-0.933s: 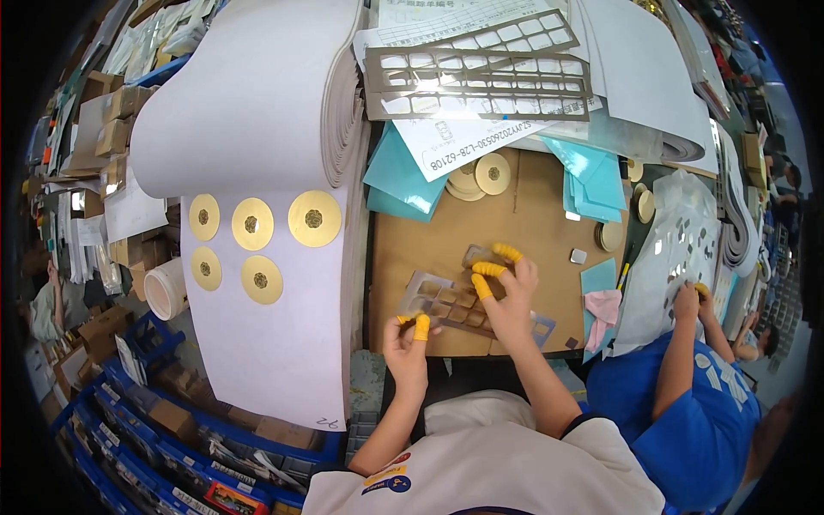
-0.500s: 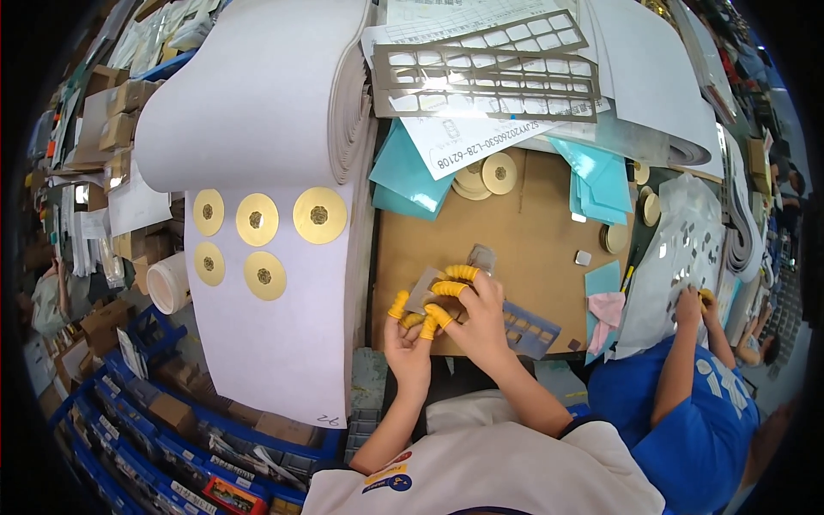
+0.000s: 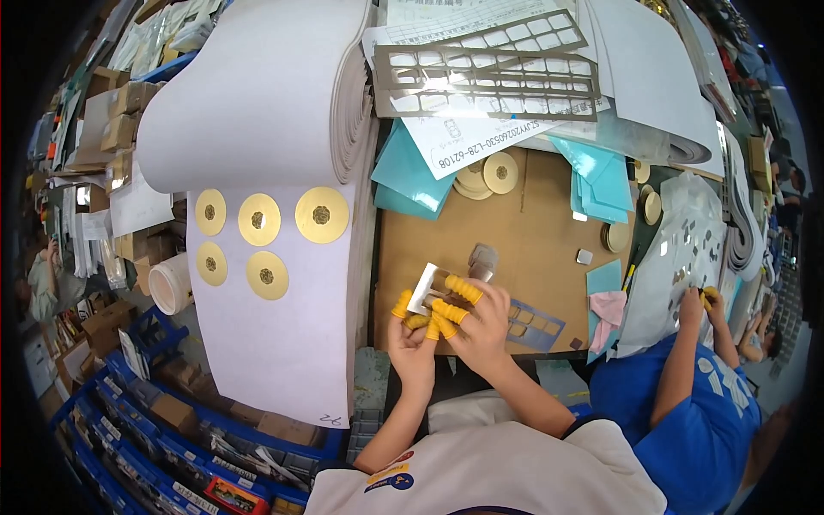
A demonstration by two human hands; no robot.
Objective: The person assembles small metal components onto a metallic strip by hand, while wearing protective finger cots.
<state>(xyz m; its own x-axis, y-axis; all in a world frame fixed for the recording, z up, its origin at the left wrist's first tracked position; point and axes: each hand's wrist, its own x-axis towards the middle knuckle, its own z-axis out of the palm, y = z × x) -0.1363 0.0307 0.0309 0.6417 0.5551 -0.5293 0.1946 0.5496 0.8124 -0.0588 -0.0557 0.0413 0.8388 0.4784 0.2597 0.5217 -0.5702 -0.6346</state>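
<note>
Yellow finger cots cover the fingertips of my left hand [image 3: 415,348] and my right hand [image 3: 482,330]. Between them they hold a small flat rectangular piece [image 3: 422,288], shiny and bright along one side, just above the brown work board [image 3: 532,245]. Fingers of both hands are bent round it; its lower part is hidden behind them. Beside my right hand lies a little pile of small translucent grey squares [image 3: 483,259]. A blue-grey strip with square windows [image 3: 534,328] lies on the board, right of my right hand.
Several gold discs [image 3: 259,220] lie on the white sheet stack to the left; more gold discs [image 3: 499,173] sit at the board's back. Teal sheets [image 3: 412,176] and metal window-frame strips [image 3: 485,81] lie beyond. A co-worker in a blue shirt [image 3: 678,412] works at right.
The flat piece has tilted and now shines bright white where it looked grey. My right fingers have shifted slightly right and down on it.
</note>
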